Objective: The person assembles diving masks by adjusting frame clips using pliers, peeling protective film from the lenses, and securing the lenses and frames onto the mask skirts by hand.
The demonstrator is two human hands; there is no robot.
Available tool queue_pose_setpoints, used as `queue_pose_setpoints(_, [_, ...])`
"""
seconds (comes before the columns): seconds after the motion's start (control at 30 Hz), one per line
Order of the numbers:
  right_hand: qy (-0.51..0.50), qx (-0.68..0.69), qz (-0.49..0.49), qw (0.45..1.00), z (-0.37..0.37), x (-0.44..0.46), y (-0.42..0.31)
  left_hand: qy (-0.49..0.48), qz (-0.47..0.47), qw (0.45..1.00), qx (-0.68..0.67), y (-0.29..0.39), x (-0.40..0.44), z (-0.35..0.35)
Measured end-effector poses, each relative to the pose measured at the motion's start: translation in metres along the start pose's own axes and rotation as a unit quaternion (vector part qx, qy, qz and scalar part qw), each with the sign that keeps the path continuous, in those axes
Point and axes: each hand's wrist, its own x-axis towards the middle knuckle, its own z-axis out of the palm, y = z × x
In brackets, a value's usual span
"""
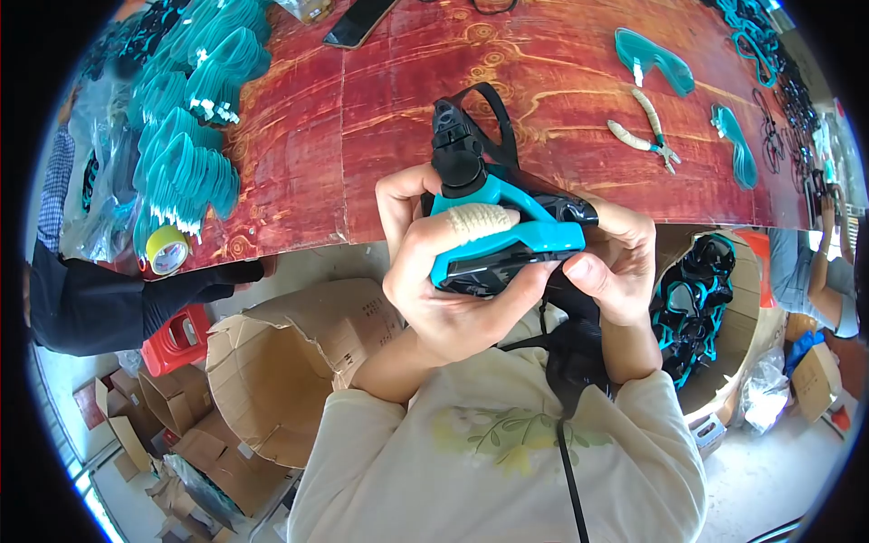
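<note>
In front of my chest I hold a diving mask (566, 237) with a teal frame and black parts. A black strap and buckle (457, 149) stick up from its far side. My left hand (430, 271) is closed round the left side of the mask, with one finger wrapped in pale tape lying along the teal frame. My right hand (620, 253) grips the right end, its thumb near the lower edge. The palms and the mask hide part of the fingers.
On the red wood-grain table (362, 127) lie pliers with wrapped handles (654, 136), a teal piece (654, 63), piled teal pieces (186, 163), yellow tape (167, 249) and a phone (359, 20). Below stand a carton (362, 312) and a box of masks (692, 308). People sit at both sides.
</note>
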Motion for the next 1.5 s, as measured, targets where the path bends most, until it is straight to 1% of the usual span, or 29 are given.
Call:
queue_pose_setpoints(0.07, [-0.011, 0.025, -0.007, 1.000, 0.001, -0.001, -0.002, -0.016, 0.012, 1.000, -0.010, 0.001, 0.001, -0.001])
queue_pose_setpoints(0.1, [0.006, 0.014, -0.011, 1.000, 0.004, -0.001, -0.003, -0.029, 0.018, 0.999, 0.003, 0.000, 0.001, -0.004])
queue_pose_setpoints(0.13, [0.013, -0.020, -0.035, 0.999, 0.004, -0.003, 0.000, -0.043, 0.023, 0.999, 0.016, 0.000, 0.001, -0.005])
queue_pose_setpoints(0.2, [0.024, -0.090, -0.089, 0.992, 0.001, -0.003, 0.005, -0.022, -0.006, 1.000, -0.002, -0.001, -0.004, -0.001])
queue_pose_setpoints(0.23, [0.039, -0.149, -0.119, 0.981, 0.002, -0.003, 0.005, -0.021, -0.005, 1.000, -0.003, -0.003, -0.005, 0.001])
queue_pose_setpoints(0.27, [0.045, -0.151, -0.115, 0.981, 0.001, -0.004, 0.006, -0.020, -0.003, 1.000, -0.004, -0.005, -0.007, 0.002])
queue_pose_setpoints(0.3, [0.050, -0.153, -0.111, 0.981, 0.000, -0.005, 0.009, -0.010, -0.027, 0.999, -0.038, -0.007, -0.010, 0.003])
queue_pose_setpoints(0.37, [0.069, -0.158, -0.113, 0.978, 0.000, -0.004, 0.012, -0.046, 0.019, 0.996, 0.072, -0.009, -0.001, -0.003])
queue_pose_setpoints(0.4, [0.073, -0.153, -0.083, 0.982, 0.000, -0.002, 0.008, -0.065, 0.027, 0.995, 0.077, -0.011, 0.002, -0.005])
queue_pose_setpoints(0.47, [0.080, -0.151, -0.094, 0.981, -0.005, -0.001, 0.017, -0.101, 0.043, 0.990, 0.085, -0.014, 0.008, -0.010])
queue_pose_setpoints(0.53, [0.079, -0.121, -0.063, 0.987, -0.003, 0.000, 0.016, -0.067, 0.039, 0.995, -0.060, -0.037, 0.005, 0.005])
queue_pose_setpoints(0.57, [0.077, -0.107, -0.047, 0.990, -0.002, 0.000, 0.015, -0.067, 0.053, 0.995, -0.059, -0.041, 0.007, 0.005])
queue_pose_setpoints(0.67, [0.092, -0.091, -0.012, 0.992, -0.004, 0.002, 0.010, -0.062, 0.016, 0.995, -0.076, -0.039, 0.006, 0.012])
queue_pose_setpoints(0.77, [0.177, -0.235, -0.145, 0.945, -0.005, 0.001, 0.008, -0.054, 0.036, 0.997, -0.045, -0.038, 0.004, 0.014])
queue_pose_setpoints(0.8, [0.169, -0.279, -0.168, 0.930, -0.006, 0.002, 0.004, -0.047, 0.040, 0.997, -0.035, -0.039, 0.002, 0.014])
queue_pose_setpoints(0.87, [0.158, -0.363, -0.215, 0.893, -0.008, 0.002, -0.003, -0.064, 0.066, 0.996, -0.002, -0.039, 0.001, 0.013])
queue_pose_setpoints(0.93, [0.061, -0.414, -0.189, 0.888, -0.008, -0.004, -0.011, -0.072, 0.092, 0.993, 0.006, -0.036, -0.001, 0.014])
queue_pose_setpoints(0.97, [0.079, -0.382, -0.184, 0.902, -0.004, -0.006, -0.006, -0.073, 0.106, 0.992, 0.015, -0.034, 0.001, 0.013])
queue_pose_setpoints(1.07, [0.058, -0.369, -0.206, 0.905, -0.010, -0.005, -0.003, -0.103, 0.135, 0.985, 0.044, -0.030, 0.003, 0.008])
queue_pose_setpoints(1.1, [0.059, -0.369, -0.214, 0.903, -0.008, -0.004, -0.005, -0.107, 0.144, 0.983, 0.035, -0.030, 0.005, 0.007])
queue_pose_setpoints(1.2, [0.052, -0.355, -0.214, 0.909, -0.007, -0.007, -0.005, -0.133, 0.173, 0.975, 0.050, -0.025, 0.012, 0.001])
queue_pose_setpoints(1.23, [0.044, -0.343, -0.236, 0.908, -0.008, -0.006, -0.003, -0.129, 0.180, 0.974, 0.036, -0.025, 0.014, 0.000])
queue_pose_setpoints(1.33, [0.040, -0.368, -0.251, 0.894, 0.000, -0.008, -0.010, -0.120, 0.187, 0.975, 0.018, -0.021, 0.016, -0.003])
queue_pose_setpoints(1.43, [0.020, -0.378, -0.290, 0.879, 0.002, -0.006, -0.013, -0.081, 0.228, 0.970, 0.037, -0.015, 0.014, -0.002])
queue_pose_setpoints(1.5, [-0.001, -0.383, -0.307, 0.872, 0.000, -0.004, -0.014, -0.084, 0.235, 0.967, 0.053, -0.013, 0.014, -0.004])
